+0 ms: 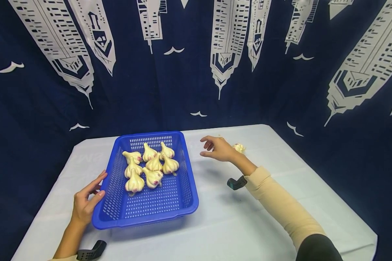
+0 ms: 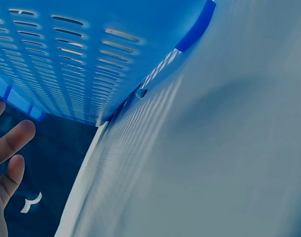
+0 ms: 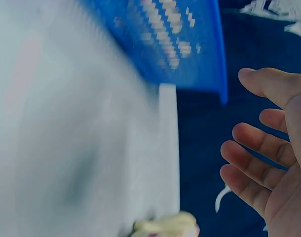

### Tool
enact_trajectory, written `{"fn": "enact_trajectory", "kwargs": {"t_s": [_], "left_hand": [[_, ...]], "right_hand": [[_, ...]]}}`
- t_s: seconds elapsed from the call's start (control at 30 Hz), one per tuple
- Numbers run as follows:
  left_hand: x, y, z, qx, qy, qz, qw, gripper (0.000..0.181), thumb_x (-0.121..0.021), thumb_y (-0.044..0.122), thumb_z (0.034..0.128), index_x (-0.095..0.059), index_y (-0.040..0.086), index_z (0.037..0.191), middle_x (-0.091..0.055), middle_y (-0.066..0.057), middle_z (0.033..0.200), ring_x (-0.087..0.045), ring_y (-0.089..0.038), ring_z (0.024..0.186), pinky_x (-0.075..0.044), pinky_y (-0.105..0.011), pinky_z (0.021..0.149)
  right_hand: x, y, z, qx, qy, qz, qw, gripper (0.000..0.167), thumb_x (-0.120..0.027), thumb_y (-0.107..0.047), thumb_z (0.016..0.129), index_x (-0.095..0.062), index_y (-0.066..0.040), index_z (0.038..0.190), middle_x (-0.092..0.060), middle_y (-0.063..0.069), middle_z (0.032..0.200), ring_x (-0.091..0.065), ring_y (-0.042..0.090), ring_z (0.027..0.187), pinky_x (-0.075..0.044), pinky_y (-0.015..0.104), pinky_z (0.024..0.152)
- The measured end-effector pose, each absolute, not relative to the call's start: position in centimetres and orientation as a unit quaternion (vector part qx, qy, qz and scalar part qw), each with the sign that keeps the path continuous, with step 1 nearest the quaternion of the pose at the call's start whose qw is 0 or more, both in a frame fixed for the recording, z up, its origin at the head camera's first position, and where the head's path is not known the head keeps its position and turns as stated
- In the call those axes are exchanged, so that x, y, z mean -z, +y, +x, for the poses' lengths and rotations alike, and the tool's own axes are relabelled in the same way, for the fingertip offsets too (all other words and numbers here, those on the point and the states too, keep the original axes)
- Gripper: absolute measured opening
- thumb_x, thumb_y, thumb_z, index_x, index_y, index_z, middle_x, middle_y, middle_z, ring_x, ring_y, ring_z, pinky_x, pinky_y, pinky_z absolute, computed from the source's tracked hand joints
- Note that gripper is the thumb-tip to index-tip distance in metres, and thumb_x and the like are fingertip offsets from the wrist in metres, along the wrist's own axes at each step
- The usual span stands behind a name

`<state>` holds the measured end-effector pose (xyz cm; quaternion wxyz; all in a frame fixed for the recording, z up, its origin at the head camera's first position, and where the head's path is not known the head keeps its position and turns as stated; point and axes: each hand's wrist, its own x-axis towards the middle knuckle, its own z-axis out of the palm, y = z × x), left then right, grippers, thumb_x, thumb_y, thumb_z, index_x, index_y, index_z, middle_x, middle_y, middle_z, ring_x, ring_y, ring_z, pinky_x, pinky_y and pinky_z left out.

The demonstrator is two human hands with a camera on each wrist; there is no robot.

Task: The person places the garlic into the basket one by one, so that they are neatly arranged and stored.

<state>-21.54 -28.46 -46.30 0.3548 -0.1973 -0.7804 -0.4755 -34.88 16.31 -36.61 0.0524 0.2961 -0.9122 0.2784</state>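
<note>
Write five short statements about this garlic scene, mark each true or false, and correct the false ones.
1. Eight garlic bulbs show in the basket. True.
2. The right-hand grip is holding the basket. False: it is empty, to the basket's right.
3. The left-hand grip is at the basket's left side. True.
4. All the garlic is in the basket. False: another bulb lies outside, on the white table.
5. The backdrop carries white building shapes. True.
</note>
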Motion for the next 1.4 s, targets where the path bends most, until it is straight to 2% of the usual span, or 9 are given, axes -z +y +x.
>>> {"fn": "enact_trajectory", "kwargs": {"t_s": [0.3, 0.53, 0.77, 1.17, 1.4], "left_hand": [[46.3, -28.4, -21.5, 0.48, -0.78, -0.194, 0.351, 0.047, -0.054, -0.003, 0.0796, -0.063, -0.008, 0.126, -0.058, 0.007, 0.135, -0.059, 0.003, 0.079, -0.039, -0.015, 0.068], [46.4, -28.4, -21.4, 0.484, -0.779, -0.192, 0.349, 0.047, -0.053, -0.003, 0.0799, -0.063, -0.008, 0.126, -0.058, 0.007, 0.135, -0.059, 0.003, 0.079, -0.039, -0.016, 0.069], [46.4, -28.4, -21.4, 0.482, -0.781, -0.191, 0.349, 0.047, -0.053, -0.003, 0.0798, -0.063, -0.008, 0.126, -0.058, 0.006, 0.135, -0.059, 0.004, 0.079, -0.039, -0.016, 0.069], [46.3, -28.4, -21.4, 0.487, -0.78, -0.19, 0.344, 0.047, -0.053, -0.003, 0.0802, -0.062, -0.008, 0.126, -0.058, 0.007, 0.135, -0.059, 0.003, 0.079, -0.039, -0.016, 0.07], [46.2, -28.4, -21.4, 0.485, -0.781, -0.187, 0.345, 0.047, -0.053, -0.002, 0.0805, -0.063, -0.007, 0.126, -0.058, 0.007, 0.135, -0.059, 0.004, 0.08, -0.04, -0.015, 0.07]], "right_hand": [[37.7, 18.9, -36.2, -0.278, -0.932, 0.226, 0.05, 0.049, -0.075, -0.022, 0.086, -0.06, 0.001, 0.126, -0.067, 0.015, 0.103, -0.064, 0.026, 0.095, -0.051, 0.04, 0.085], [38.6, 20.5, -37.2, -0.284, -0.933, 0.208, 0.08, 0.045, -0.075, -0.018, 0.085, -0.063, 0.004, 0.122, -0.066, 0.019, 0.109, -0.064, 0.031, 0.097, -0.052, 0.042, 0.085], [39.2, 21.8, -37.7, -0.271, -0.944, 0.168, 0.087, 0.046, -0.074, -0.017, 0.085, -0.062, 0.006, 0.123, -0.063, 0.023, 0.116, -0.061, 0.036, 0.102, -0.049, 0.046, 0.088], [40.5, 22.8, -38.2, -0.257, -0.955, 0.132, 0.063, 0.05, -0.076, -0.015, 0.082, -0.062, 0.005, 0.125, -0.06, 0.025, 0.12, -0.061, 0.037, 0.104, -0.049, 0.047, 0.088], [41.0, 22.9, -38.1, -0.251, -0.958, 0.129, 0.055, 0.054, -0.077, -0.017, 0.082, -0.06, 0.007, 0.126, -0.064, 0.023, 0.115, -0.061, 0.037, 0.106, -0.048, 0.047, 0.092]]}}
